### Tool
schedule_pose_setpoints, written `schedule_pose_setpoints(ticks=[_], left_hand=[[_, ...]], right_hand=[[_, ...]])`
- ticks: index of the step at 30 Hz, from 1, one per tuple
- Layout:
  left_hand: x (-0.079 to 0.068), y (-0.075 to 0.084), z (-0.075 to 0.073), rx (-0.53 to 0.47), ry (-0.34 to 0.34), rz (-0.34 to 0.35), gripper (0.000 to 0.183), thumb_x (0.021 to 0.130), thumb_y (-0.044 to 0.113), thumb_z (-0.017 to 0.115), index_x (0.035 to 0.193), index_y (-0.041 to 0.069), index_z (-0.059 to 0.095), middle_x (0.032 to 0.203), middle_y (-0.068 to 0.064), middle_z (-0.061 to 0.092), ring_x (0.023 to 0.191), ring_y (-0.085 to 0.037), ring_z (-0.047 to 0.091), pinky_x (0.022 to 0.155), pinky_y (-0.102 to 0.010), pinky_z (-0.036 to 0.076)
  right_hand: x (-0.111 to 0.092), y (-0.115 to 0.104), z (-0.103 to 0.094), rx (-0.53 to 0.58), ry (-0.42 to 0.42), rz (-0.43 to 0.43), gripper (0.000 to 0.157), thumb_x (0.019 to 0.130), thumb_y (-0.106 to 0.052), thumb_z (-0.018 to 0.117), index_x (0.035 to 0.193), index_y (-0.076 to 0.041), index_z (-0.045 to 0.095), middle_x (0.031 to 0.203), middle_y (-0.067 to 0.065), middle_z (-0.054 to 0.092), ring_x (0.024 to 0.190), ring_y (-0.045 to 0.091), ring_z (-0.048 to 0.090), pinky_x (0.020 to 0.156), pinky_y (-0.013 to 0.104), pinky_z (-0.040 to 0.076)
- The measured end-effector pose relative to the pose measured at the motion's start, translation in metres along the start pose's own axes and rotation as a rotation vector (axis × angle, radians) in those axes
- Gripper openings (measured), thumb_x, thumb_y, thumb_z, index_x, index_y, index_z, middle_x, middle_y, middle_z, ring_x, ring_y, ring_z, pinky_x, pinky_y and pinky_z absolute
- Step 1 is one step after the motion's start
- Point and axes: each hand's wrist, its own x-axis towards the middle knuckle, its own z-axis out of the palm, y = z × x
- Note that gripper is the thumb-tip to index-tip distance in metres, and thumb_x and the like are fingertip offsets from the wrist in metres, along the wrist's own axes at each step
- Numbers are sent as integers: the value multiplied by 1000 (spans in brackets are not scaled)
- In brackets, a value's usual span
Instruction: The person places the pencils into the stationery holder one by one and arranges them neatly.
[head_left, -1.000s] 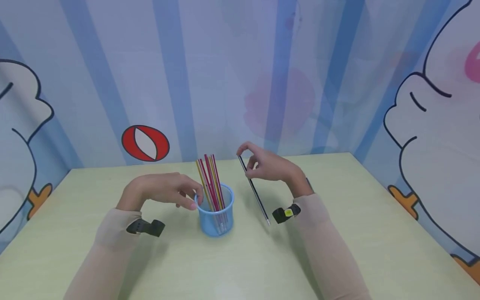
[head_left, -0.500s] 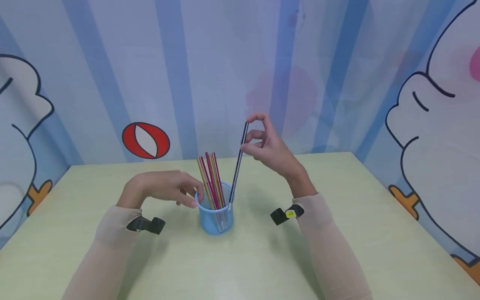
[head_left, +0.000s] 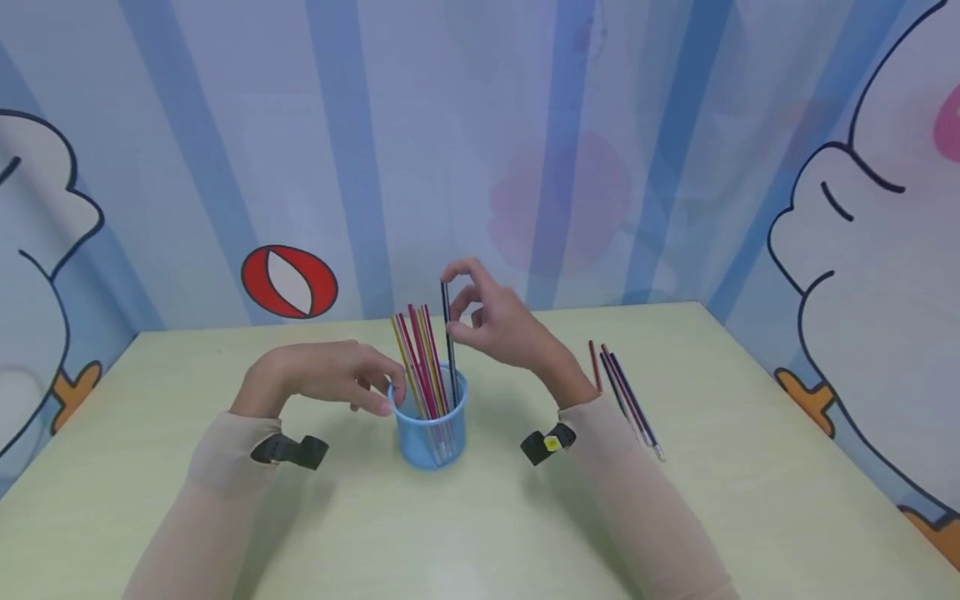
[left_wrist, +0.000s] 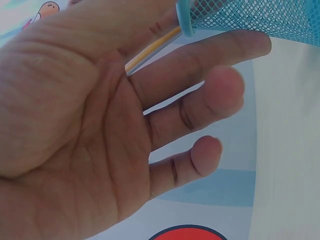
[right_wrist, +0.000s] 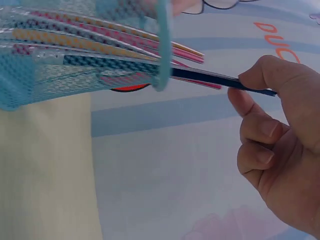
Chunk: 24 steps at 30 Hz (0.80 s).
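A light blue mesh pencil cup stands upright on the table, with several red and yellow striped pencils leaning in it. At its left rim my left hand holds the cup between thumb and index finger; the other fingers hang loosely bent in the left wrist view. My right hand pinches a dark striped pencil near its upper end, thumb against fingers. That pencil is nearly vertical, its silvery lower end inside the cup, as the right wrist view shows through the mesh.
Several more pencils lie on the pale yellow table to the right, partly hidden by my right forearm. A blue striped backdrop with cartoon figures rises behind the table's far edge.
My right hand has moved left and turned the dark pencil upright, lowering its end into the cup. The pencils lying at the right have come into sight. The left hand stays at the rim.
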Motion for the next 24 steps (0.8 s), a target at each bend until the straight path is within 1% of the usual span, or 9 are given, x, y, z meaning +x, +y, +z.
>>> schedule_pose_setpoints(ticks=[2,5,8,10,14,16,18,20,24], left_hand=[[0,-1,0,-6,-3,-2,14,95,23,70,106,15,67,108,2,66,102,-22,62,79,-44,56],[0,-3,0,-2,-6,4,14,95,24,70,106,16,67,110,1,66,103,-21,62,79,-44,56],[0,-4,-1,8,-2,9,15,95,25,70,107,16,66,111,1,66,103,-21,62,79,-44,56],[-1,-3,-2,16,3,12,16,95,26,70,107,16,67,110,1,66,101,-20,63,79,-45,56],[-2,-3,-2,27,6,18,17,96,25,69,109,14,67,107,3,65,99,-19,63,80,-48,56],[-2,-2,-2,31,4,21,17,96,23,69,109,13,67,107,3,65,99,-19,63,79,-46,56],[-2,-2,-1,33,2,21,16,96,22,69,109,13,67,107,3,65,99,-19,63,79,-46,56],[-2,-2,-1,38,4,20,15,96,23,69,108,14,67,107,3,65,99,-18,63,79,-45,56],[-2,-1,-1,46,7,29,11,96,22,69,106,17,67,105,3,64,98,-18,63,78,-45,56]], right_hand=[[1,1,7,-55,-59,22,49,93,-3,62,133,-17,37,90,4,66,48,14,44,51,28,44],[1,2,14,-132,-140,57,51,93,-2,61,135,-18,38,88,1,67,48,13,43,52,27,43],[2,1,15,-195,-205,75,56,94,-2,60,141,-23,39,88,0,67,50,13,45,54,26,43],[2,0,13,-218,-225,79,60,94,-2,60,145,-24,38,89,0,67,52,14,48,57,27,45],[0,1,3,-257,-239,89,64,95,-5,61,150,-26,36,92,-1,67,53,15,51,59,29,47],[-1,5,-4,-267,-236,109,66,96,-7,62,152,-27,35,93,-2,67,54,15,52,60,29,48],[-3,11,-12,-269,-226,145,67,96,-9,61,153,-29,33,95,-1,68,53,16,51,60,30,48],[-6,18,-22,-269,-207,192,68,97,-11,62,154,-30,32,98,0,67,56,18,54,60,33,48],[-17,32,-47,-272,-153,301,67,97,-14,61,155,-29,31,103,5,66,67,21,60,65,37,50]])
